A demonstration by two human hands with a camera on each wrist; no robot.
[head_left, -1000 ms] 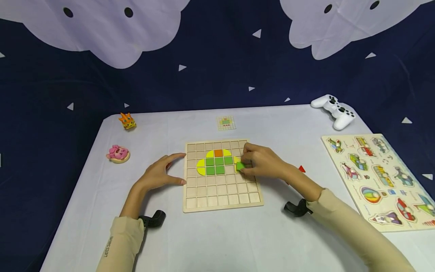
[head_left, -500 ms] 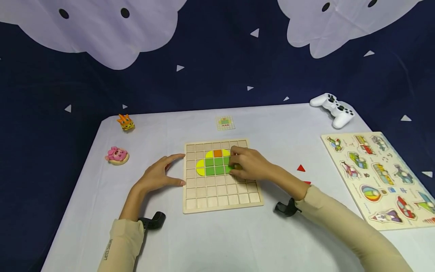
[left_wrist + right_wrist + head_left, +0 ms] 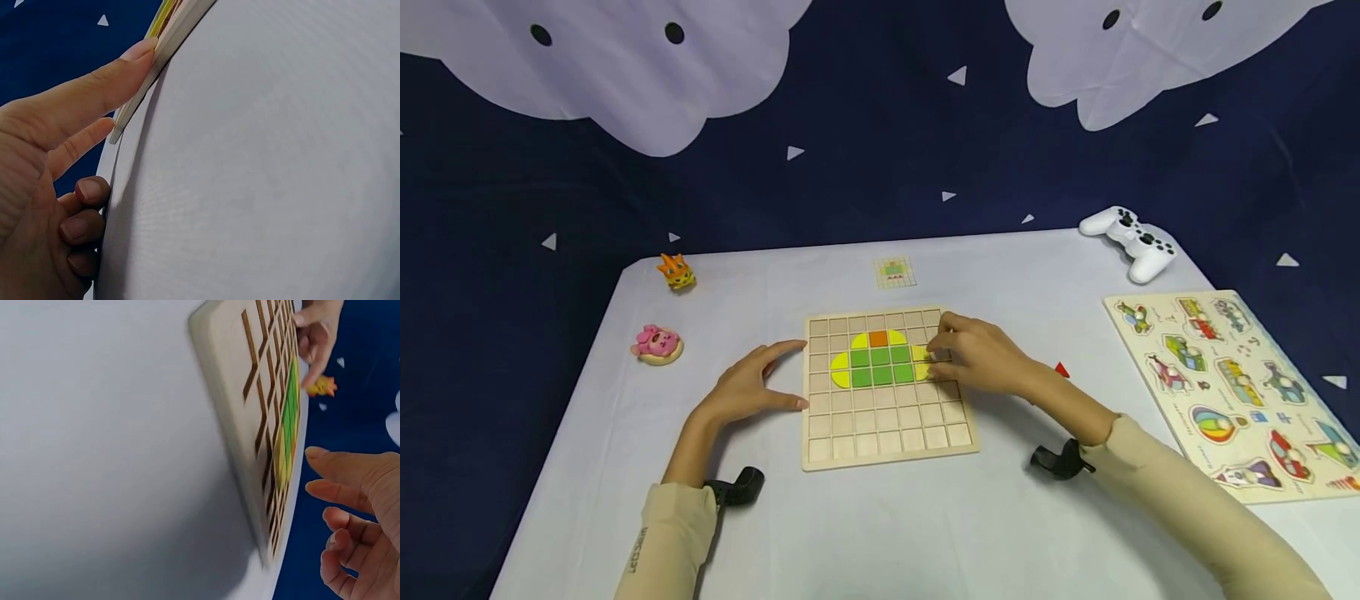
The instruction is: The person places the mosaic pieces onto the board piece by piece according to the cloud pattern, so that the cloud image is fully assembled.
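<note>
At the far left of the white cloth-covered counter (image 3: 925,533) lie a pink round animal-face toy (image 3: 657,343) and, further back, a small orange-and-yellow cat-like toy (image 3: 675,272), both well apart from the work. The person's left hand (image 3: 747,387) rests flat on the counter with its fingers straight and spread; the left wrist view shows its fingertips (image 3: 139,51) laid against the left edge of the square wooden grid board (image 3: 889,442), apparently bracing the board so that it does not slide. It holds nothing. On the board, near its upper middle, a figure of coloured tiles fills several cells: green squares (image 3: 880,365), an orange square (image 3: 877,338) above them, and yellow curved pieces (image 3: 841,369) at the sides. Behind the board lies a small printed pattern card (image 3: 894,272), probably the model for the figure. The right hand (image 3: 981,357) hovers over the right end of the figure, its fingertips bent down towards the yellow piece (image 3: 919,353) there; whether they pinch it or merely press it into place cannot be told. Beyond the wrist a red triangular piece (image 3: 1062,369) lies on the counter. To the right lie a white game controller (image 3: 1131,240) and a wooden vehicle peg puzzle (image 3: 1232,392).
</note>
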